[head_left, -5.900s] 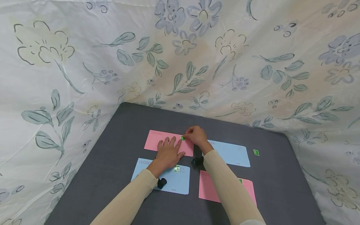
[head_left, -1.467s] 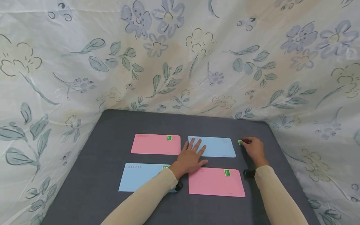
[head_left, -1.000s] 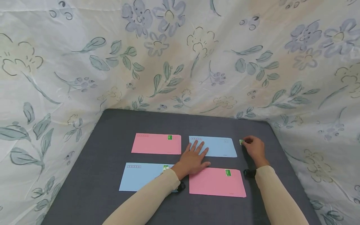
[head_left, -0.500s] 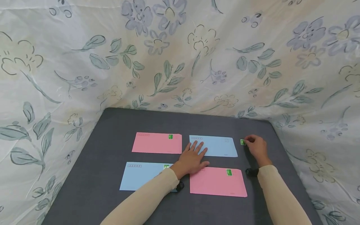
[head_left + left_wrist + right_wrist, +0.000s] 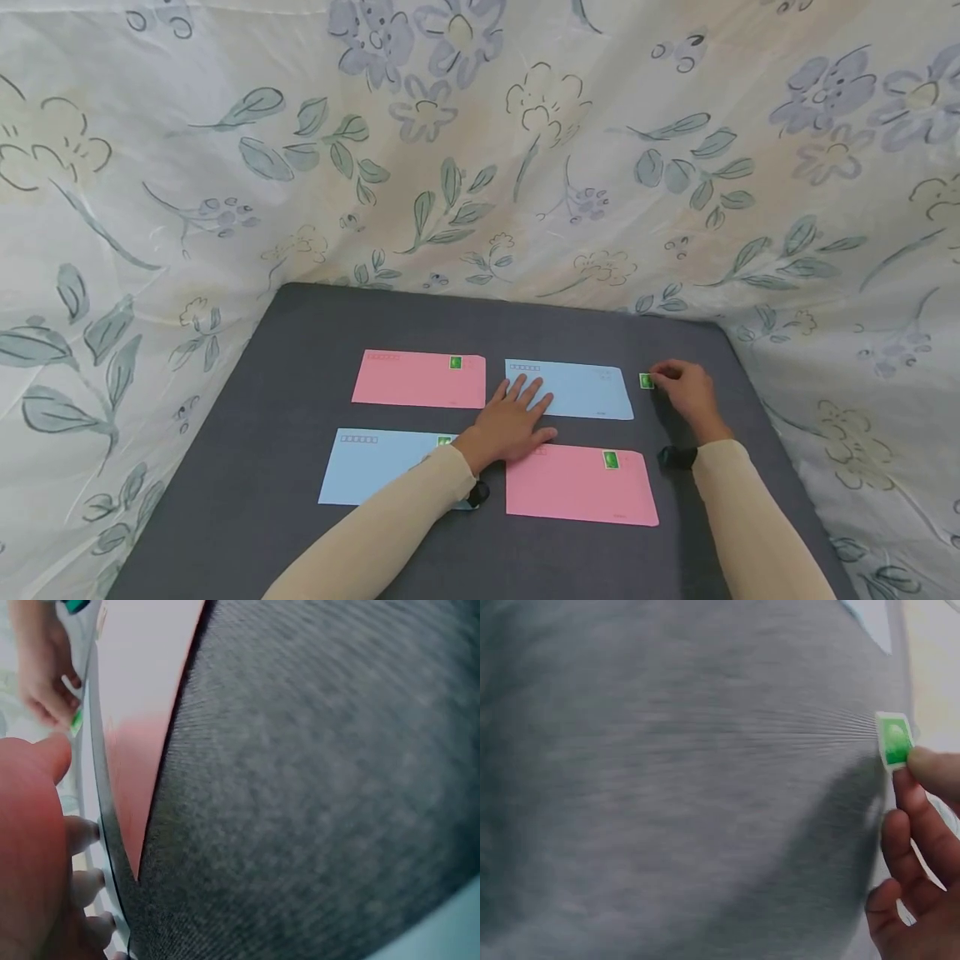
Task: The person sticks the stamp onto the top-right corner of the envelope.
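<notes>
Between thumb and forefinger my right hand [image 5: 690,393] pinches a small green stamp with a white border [image 5: 647,381], to the right of the upper blue envelope [image 5: 588,390]. In the right wrist view the stamp [image 5: 895,740] stands tilted at the fingertips. With fingers spread straight, my left hand [image 5: 506,425] rests on the lower left part of that blue envelope; its thumb side lies by the top edge of the lower pink envelope [image 5: 577,492]. In the left wrist view the left hand [image 5: 34,847] shows along the left side, beside the pink envelope [image 5: 142,712].
An upper pink envelope [image 5: 416,382] and a lower blue envelope [image 5: 375,471], partly under the left sleeve [image 5: 390,525], lie on the left. These two and the lower pink one bear green stamps. Floral cloth [image 5: 450,167] hangs behind the dark table [image 5: 247,467].
Earlier my hands were at the upper pink envelope, the right placing a stamp there. Since then the left moved onto the upper blue envelope and the right took hold of the loose stamp.
</notes>
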{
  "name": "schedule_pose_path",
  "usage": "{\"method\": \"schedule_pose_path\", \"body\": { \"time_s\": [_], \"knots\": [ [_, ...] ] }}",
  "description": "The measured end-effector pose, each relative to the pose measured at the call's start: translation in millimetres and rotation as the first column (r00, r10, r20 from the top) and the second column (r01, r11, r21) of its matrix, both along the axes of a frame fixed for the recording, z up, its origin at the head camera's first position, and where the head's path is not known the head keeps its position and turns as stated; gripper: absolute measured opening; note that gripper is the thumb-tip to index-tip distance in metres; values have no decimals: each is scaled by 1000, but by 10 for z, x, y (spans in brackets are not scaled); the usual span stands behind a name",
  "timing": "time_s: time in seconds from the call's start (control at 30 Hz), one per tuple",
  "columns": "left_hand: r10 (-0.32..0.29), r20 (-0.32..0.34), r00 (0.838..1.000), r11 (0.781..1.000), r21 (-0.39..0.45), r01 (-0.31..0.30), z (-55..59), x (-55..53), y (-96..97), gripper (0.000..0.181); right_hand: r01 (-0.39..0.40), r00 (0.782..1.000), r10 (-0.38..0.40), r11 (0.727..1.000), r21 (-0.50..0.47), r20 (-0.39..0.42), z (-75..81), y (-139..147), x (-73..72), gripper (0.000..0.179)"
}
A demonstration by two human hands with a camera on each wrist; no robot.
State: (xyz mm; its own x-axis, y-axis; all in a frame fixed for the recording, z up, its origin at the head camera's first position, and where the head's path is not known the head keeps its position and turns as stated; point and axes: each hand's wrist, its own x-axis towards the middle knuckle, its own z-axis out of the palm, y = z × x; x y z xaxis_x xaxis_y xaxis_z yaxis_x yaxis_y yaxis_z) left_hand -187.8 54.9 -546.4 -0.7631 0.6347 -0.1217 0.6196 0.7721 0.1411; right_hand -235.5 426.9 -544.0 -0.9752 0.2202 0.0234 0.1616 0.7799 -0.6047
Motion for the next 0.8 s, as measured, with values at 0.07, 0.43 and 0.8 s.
{"method": "schedule_pose_path", "body": {
  "time_s": [0.07, 0.43, 0.8],
  "knots": [
    [0, -1, 1000, 1000, 1, 0, 20, 8, 1, 72, -17, 1000, 17, 1000, -25, -4, 23, 31, -12, 23],
    [-1, 8, 1000, 1000, 1, 1, 4, 2, 2, 72, -49, 999, 51, 989, -136, 16, 120, -179, -65, 25],
    [-3, 16, 1000, 1000, -3, 3, 20, -9, -1, 71, -92, 994, 99, 980, -178, 34, 132, -414, -158, 20]
  ]
}}
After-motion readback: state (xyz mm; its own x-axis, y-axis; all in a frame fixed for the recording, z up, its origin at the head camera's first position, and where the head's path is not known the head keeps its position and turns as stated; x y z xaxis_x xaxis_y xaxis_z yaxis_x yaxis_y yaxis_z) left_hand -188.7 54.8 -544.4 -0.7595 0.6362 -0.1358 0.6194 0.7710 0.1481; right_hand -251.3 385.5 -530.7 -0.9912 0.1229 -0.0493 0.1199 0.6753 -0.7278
